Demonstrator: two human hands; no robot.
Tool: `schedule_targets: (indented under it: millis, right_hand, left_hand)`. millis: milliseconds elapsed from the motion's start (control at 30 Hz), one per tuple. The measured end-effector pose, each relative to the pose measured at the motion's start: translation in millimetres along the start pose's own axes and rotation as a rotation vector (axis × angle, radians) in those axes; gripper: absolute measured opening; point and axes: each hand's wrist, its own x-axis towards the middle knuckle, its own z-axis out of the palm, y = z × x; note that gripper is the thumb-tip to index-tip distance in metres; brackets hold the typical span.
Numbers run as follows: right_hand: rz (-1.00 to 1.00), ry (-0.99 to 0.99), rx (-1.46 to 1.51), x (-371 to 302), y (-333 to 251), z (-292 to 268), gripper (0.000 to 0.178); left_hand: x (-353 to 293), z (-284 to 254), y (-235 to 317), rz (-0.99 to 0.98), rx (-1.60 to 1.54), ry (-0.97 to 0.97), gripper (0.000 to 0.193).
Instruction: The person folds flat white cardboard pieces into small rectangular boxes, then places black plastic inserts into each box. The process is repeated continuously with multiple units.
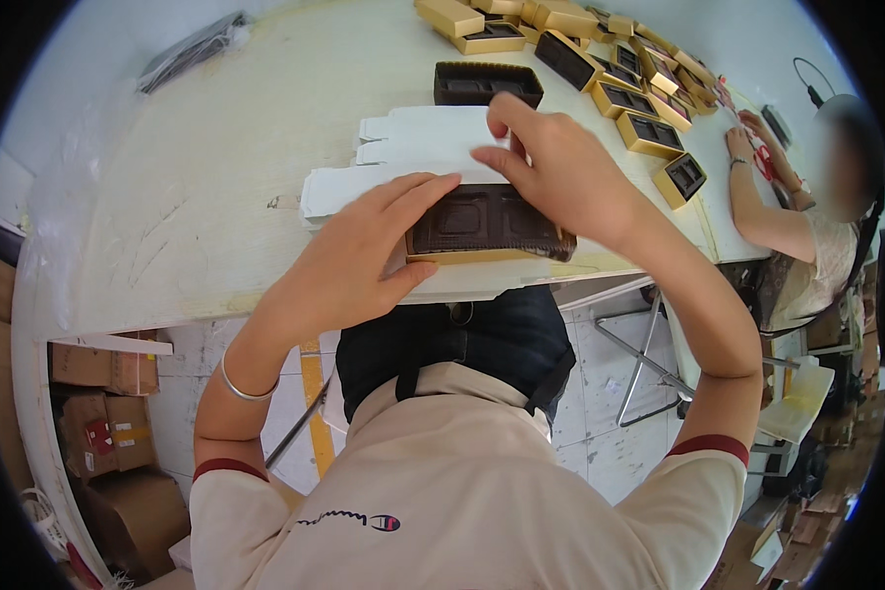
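Observation:
In front of me lies a dark brown plastic tray point(487, 218) with moulded compartments, with a gold edge along its near side. White unfolded cardboard point(423, 128) with tabs spreads out behind and beneath it. My left hand point(359, 246) grips the tray's left end, thumb at the near edge and fingers stretched over the white cardboard. Over the far right side, my right hand point(565, 172) is bent with thumb and forefinger curled toward each other at the cardboard. What lies between those fingertips is hidden. Another brown tray point(487, 84) sits just beyond the cardboard.
Several gold boxes with dark trays point(649, 103) are heaped at the far right. A co-worker's hands point(752, 143) rest on the table beyond them. A grey flat packet point(192, 51) lies far left. Cardboard cartons point(103, 433) stand under the table at left.

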Motion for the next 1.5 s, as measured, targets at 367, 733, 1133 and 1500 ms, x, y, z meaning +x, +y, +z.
schedule_targets:
  millis: [367,733,1133,1500]
  right_hand:
    - [-0.296,0.022,0.323,-64,25,-3,0.042]
    - [-0.584,0.014,0.264,-48,30,12,0.023]
    - [-0.564,0.026,-0.059,-48,18,-4,0.044]
    - [-0.337,0.295,-0.111,-86,0,58,0.061]
  left_hand:
    - [5,-2,-2,0.071,-0.041,0.03,0.069]
    - [15,0,-8,0.182,0.086,0.055,0.078]
    - [17,1,-20,0.06,0.027,-0.025,0.068]
    - [12,9,0,0.2,0.468,0.035,0.065]
